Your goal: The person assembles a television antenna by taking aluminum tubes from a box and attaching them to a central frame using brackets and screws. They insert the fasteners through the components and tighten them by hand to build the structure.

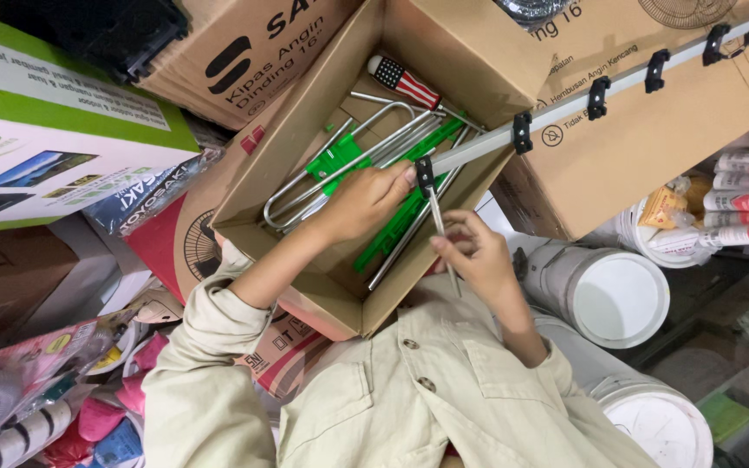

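Note:
My left hand (364,201) reaches into an open cardboard box (305,139) and pinches the near end of a long grey metal bar (565,108), at a black clip (425,172). The bar carries several black clips and runs up to the right across the boxes. My right hand (478,256) is just outside the box's edge and grips a thin metal rod (438,221) that points up toward that clip. In the box lie green plastic pieces (333,158), bent wire rods (305,186) and a screwdriver with a striped handle (402,80).
Large cardboard boxes (652,130) are stacked behind and to the right. White buckets with lids (619,296) stand at the right, sealant tubes (747,201) above them. A green and white carton (36,130) sits at the left, packaged goods (36,381) below it.

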